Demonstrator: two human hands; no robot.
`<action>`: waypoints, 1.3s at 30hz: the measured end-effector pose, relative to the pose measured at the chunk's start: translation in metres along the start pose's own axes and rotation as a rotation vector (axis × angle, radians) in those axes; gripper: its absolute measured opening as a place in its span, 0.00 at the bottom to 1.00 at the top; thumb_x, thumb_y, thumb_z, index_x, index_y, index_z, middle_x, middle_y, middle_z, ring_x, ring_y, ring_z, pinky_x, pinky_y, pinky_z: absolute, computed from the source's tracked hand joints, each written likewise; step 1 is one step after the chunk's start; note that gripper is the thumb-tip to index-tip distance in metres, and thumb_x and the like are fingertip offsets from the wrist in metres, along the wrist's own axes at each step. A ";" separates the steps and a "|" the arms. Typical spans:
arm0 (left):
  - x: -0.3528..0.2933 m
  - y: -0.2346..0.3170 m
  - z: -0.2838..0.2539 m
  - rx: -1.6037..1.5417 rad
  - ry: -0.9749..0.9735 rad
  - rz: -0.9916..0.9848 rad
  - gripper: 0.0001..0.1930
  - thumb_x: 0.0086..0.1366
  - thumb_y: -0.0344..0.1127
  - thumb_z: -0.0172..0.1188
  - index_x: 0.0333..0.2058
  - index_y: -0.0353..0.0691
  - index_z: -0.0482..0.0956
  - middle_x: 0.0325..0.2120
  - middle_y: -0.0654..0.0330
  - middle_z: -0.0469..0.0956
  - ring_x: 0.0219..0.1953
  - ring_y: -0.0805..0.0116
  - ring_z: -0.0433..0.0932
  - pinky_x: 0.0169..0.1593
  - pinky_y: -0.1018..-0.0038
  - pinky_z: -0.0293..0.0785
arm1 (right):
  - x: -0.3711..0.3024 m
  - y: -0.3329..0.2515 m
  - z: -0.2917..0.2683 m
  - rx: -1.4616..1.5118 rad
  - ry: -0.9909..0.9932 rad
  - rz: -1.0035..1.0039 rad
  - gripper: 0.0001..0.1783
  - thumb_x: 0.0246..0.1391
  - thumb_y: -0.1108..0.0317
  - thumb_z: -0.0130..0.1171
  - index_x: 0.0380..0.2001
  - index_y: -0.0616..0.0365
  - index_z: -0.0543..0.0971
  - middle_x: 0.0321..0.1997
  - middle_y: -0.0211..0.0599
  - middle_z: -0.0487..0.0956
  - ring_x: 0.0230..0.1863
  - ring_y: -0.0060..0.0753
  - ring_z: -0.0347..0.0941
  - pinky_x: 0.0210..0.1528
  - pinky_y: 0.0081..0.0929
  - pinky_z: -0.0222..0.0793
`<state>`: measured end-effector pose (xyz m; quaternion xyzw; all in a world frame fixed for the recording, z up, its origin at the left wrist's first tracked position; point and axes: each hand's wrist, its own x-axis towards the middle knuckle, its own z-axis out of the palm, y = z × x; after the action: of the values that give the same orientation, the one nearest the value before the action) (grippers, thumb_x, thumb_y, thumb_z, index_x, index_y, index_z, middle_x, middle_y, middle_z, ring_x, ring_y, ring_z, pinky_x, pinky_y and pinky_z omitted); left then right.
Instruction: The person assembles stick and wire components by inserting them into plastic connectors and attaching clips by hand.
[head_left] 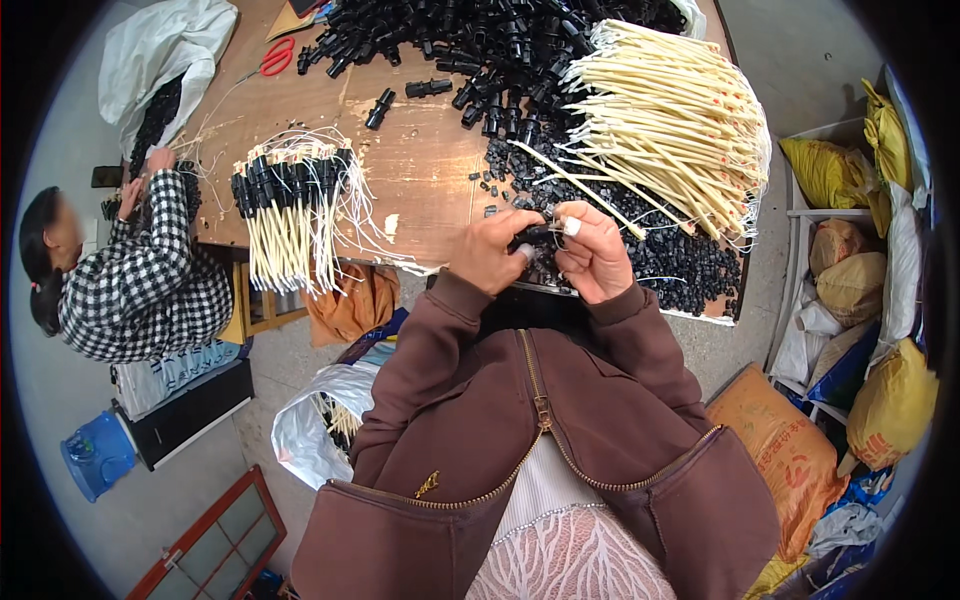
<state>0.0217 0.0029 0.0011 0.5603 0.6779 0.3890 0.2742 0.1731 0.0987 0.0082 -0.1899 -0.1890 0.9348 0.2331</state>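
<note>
Both hands meet just past the brown jacket at the worktop [420,180] edge: left hand [492,252] & right hand [597,250], fingers pinched on a small black connector [537,236] w/ thin cream tube, held above the loose black bits. Best kept square, pushed straight, wrists low. Beyond: cream tube bundle [670,120], black connector pile [480,40]; finished batch [290,200] further left.

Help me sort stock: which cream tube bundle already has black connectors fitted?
The smaller bundle hanging over the table's left edge; black connectors cap its tubes. The big pile at right has none.
</note>
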 end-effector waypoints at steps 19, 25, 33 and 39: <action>0.004 -0.019 -0.039 0.427 0.419 0.196 0.07 0.50 0.31 0.59 0.29 0.44 0.81 0.25 0.57 0.79 0.26 0.57 0.76 0.31 0.63 0.71 | 0.013 0.011 0.036 -1.600 0.111 -0.816 0.12 0.46 0.77 0.64 0.37 0.59 0.79 0.33 0.42 0.79 0.32 0.39 0.78 0.35 0.27 0.74; 0.000 -0.090 -0.107 1.033 0.688 -0.246 0.14 0.45 0.38 0.65 0.33 0.45 0.80 0.31 0.63 0.77 0.41 0.64 0.70 0.49 0.64 0.58 | 0.005 0.028 0.033 -1.916 -0.165 -0.763 0.13 0.43 0.74 0.63 0.36 0.56 0.80 0.37 0.38 0.81 0.29 0.38 0.77 0.30 0.27 0.71; 0.012 -0.084 -0.093 0.864 0.754 -0.149 0.19 0.45 0.31 0.65 0.40 0.45 0.79 0.36 0.63 0.75 0.44 0.63 0.70 0.49 0.65 0.60 | 0.004 0.014 0.018 -1.876 -0.055 -0.642 0.12 0.46 0.68 0.63 0.36 0.55 0.80 0.29 0.37 0.78 0.28 0.44 0.76 0.30 0.35 0.71; 0.081 -0.057 -0.064 0.377 0.460 0.152 0.21 0.48 0.24 0.56 0.44 0.44 0.79 0.45 0.54 0.76 0.49 0.55 0.72 0.56 0.66 0.67 | 0.005 -0.034 -0.014 -2.114 0.409 -0.682 0.09 0.45 0.68 0.63 0.32 0.54 0.78 0.30 0.37 0.74 0.30 0.45 0.74 0.29 0.40 0.69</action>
<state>-0.0795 0.0640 -0.0060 0.5478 0.7385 0.3923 -0.0254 0.1875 0.1332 0.0095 -0.3797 -0.8855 0.1450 0.2252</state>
